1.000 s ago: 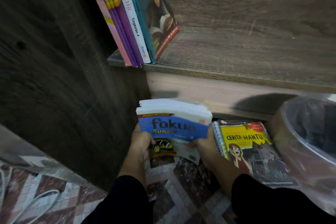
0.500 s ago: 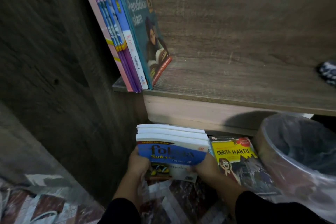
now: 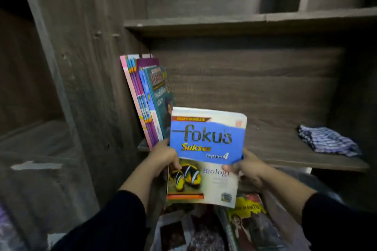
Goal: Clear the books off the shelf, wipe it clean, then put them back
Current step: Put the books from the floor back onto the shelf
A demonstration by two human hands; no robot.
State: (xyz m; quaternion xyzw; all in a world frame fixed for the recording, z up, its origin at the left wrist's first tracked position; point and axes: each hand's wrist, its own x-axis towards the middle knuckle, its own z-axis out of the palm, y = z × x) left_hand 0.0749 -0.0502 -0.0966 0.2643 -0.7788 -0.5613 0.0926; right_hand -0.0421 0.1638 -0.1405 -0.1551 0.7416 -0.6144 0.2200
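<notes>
A stack of books with a blue "fokus Sukses" biology book [image 3: 207, 142] on its front is raised in front of the wooden shelf [image 3: 285, 155]. My left hand [image 3: 163, 157] grips its left edge and my right hand [image 3: 245, 164] grips its right edge, thumbs on the cover. Several thin books [image 3: 146, 100] lean upright at the shelf's left end, just left of the held stack. A yellow "Cerita Hantu" book [image 3: 247, 222] lies on the floor below.
A blue-and-white striped cloth [image 3: 328, 140] lies on the shelf at the right. Another shelf board [image 3: 244, 22] runs above. A dark wooden side panel [image 3: 91, 87] stands to the left. Patterned floor [image 3: 183, 232] shows below.
Both hands have lifted the stack of books from near the floor up to shelf height. The view has tilted upward, showing the cloth and upper shelf.
</notes>
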